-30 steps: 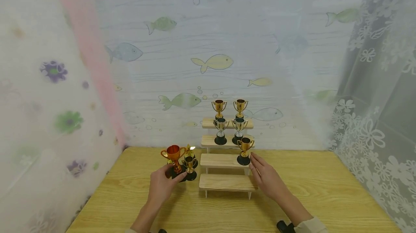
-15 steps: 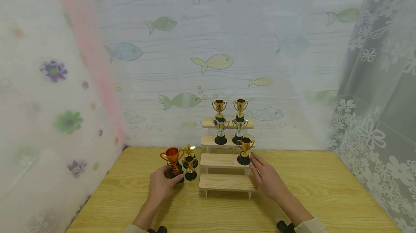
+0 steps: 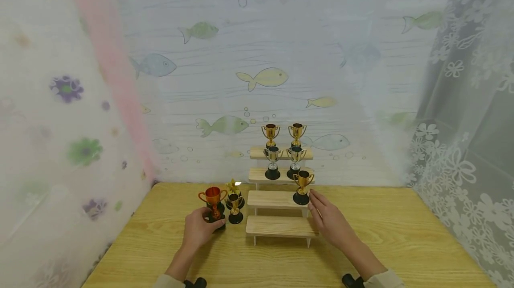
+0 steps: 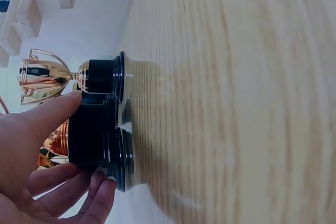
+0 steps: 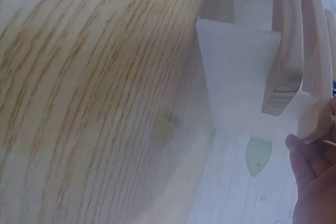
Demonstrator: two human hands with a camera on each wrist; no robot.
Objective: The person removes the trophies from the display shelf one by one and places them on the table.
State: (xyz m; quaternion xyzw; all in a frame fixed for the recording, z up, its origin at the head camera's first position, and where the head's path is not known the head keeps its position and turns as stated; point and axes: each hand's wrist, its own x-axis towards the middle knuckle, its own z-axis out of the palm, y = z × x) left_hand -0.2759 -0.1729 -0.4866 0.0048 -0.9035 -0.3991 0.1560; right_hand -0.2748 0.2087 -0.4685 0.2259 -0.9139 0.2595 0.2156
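Observation:
My left hand [image 3: 201,227] grips a copper-red trophy cup [image 3: 213,196] by its black base, thumb on one side and fingers on the other. In the left wrist view that base [image 4: 89,135] is upright, close over or on the wooden table. A small gold trophy [image 3: 234,203] stands just right of it, with a gold star trophy [image 3: 234,186] behind. My right hand [image 3: 331,221] has its fingers straight, fingertips at the right end of a wooden step stand [image 3: 267,198]. Close by those fingertips, a gold trophy [image 3: 303,183] stands on the stand's second step from the front.
Two silver trophies [image 3: 273,158] stand on the third step, and two gold ones [image 3: 271,132] on the top step. The front step [image 3: 277,226] shows bare wood. Wood-grain tabletop [image 3: 401,234] surrounds the stand, with patterned curtains [image 3: 257,33] behind and at the sides.
My left hand has drawn the copper-red trophy slightly towards me and lowered it, away from the small gold trophy. The right hand has stayed in place.

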